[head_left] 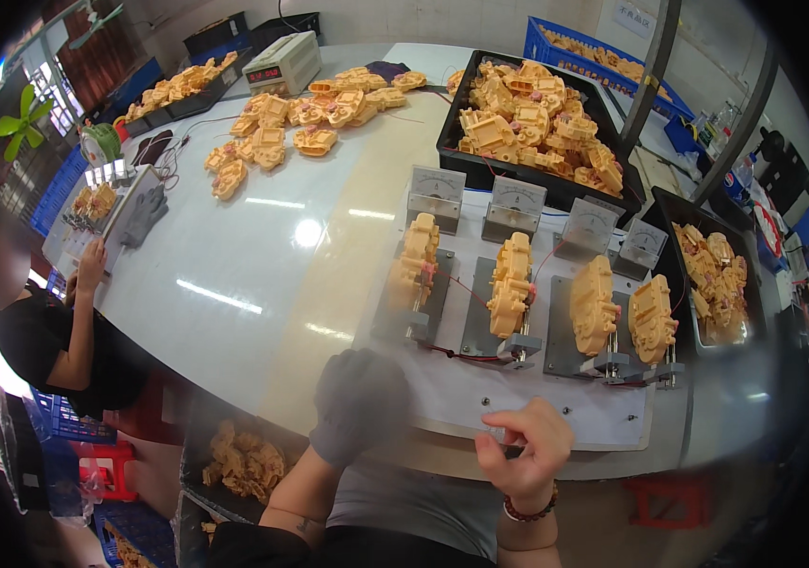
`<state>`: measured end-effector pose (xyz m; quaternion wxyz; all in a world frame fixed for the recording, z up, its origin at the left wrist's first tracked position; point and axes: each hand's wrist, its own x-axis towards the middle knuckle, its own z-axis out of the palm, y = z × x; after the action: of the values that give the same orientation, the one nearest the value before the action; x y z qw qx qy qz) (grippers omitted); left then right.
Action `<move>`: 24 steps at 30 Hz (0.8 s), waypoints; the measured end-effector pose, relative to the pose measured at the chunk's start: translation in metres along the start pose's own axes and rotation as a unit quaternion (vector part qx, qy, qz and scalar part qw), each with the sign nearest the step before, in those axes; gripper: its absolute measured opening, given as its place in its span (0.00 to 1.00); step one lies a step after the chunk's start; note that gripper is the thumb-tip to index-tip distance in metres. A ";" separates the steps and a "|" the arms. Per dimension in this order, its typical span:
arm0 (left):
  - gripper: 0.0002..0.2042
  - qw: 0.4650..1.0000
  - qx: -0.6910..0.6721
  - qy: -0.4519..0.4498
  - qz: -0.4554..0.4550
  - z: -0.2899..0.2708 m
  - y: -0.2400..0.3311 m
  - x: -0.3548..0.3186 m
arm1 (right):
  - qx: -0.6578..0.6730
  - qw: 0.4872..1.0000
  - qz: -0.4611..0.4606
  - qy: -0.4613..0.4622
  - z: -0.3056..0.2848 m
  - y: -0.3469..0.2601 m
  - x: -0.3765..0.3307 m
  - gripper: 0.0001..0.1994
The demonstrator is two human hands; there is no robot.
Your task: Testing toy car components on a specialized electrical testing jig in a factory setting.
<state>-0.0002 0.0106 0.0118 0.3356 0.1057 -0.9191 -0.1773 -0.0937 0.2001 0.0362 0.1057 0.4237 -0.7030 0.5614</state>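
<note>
Four yellow plastic housings stand upright in clamps on a white board (pixel 442 393) at the table's near edge, each w/ its long axis running away from the person, a grey dial meter behind each. The nearest to the hands are the leftmost housing (pixel 417 260) and the second one (pixel 510 282); the third (pixel 592 305) and fourth (pixel 651 317) sit further to the person's right. Left hand (pixel 359 402), in a grey glove, rests on the board's near-left part, just below the leftmost clamp, so the housing lies straight ahead and slightly right of it; fingers curled loosely, nothing held as far as I can see. Right hand (pixel 523 445), bare w/ a bead bracelet, sits at the board's front edge, fingers bent in a loose pinch; can't tell if something small is between them. The second housing lies straight ahead of it, apart. Beyond: a black tray (pixel 452 142) heaped w/ the same yellow parts, more loose on the table (pixel 263 275), a co-worker seated at left.
</note>
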 end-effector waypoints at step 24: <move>0.04 1.000 -0.020 0.015 -0.017 0.006 0.002 -0.005 | 0.068 0.997 0.001 -0.020 -0.007 0.001 0.016 0.08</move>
<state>-0.0005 0.0150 0.0057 0.3483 0.1174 -0.9083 -0.1997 -0.1065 0.1985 0.0485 0.0618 0.4400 -0.6656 0.5996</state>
